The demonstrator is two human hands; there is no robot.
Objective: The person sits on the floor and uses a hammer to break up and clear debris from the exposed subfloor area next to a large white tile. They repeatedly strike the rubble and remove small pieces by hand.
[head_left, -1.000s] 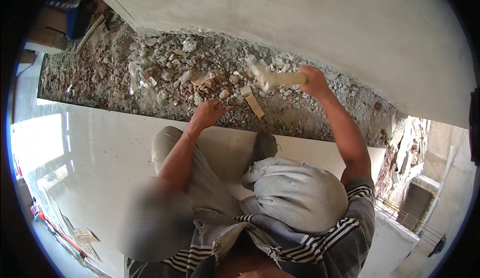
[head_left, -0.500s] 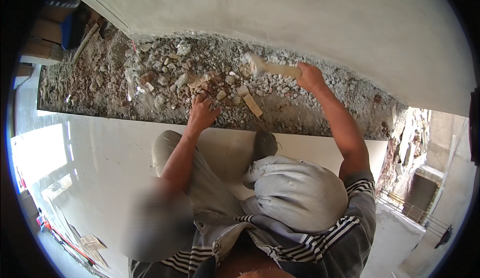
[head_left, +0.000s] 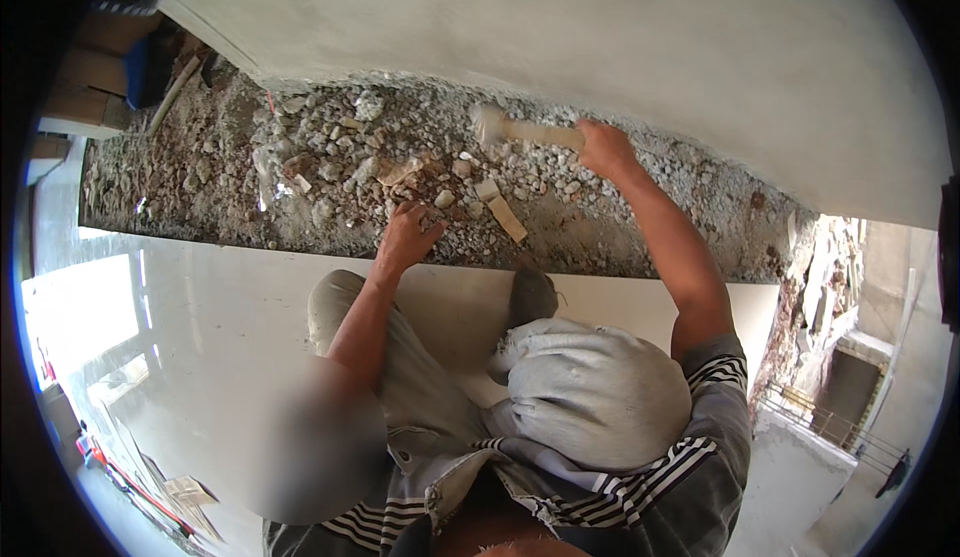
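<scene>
My right hand (head_left: 606, 150) is closed around the pale handle of a hammer (head_left: 541, 135). Its dusty, light-coloured head, slightly blurred, is over the rubble near the wall's foot. My left hand (head_left: 408, 237) rests at the near edge of the rubble bed (head_left: 345, 172), fingers bent and thumb apart, and nothing shows in its grip. Just beyond its fingers lie a tan broken slab piece (head_left: 400, 171) and a pale stone (head_left: 445, 199). To the right of these, a flat yellowish strip (head_left: 507, 217) lies on the gravel.
A smooth pale wall (head_left: 560, 37) runs along the far side of the rubble. On the near side is a large white panel (head_left: 220, 307), with my legs over it. A stick (head_left: 175, 94) and boxes (head_left: 85, 107) are at the far left. Broken masonry (head_left: 800, 307) edges the right.
The hammer and my right hand have shifted left. My left hand sits slightly lower in the picture, still beside the same stones.
</scene>
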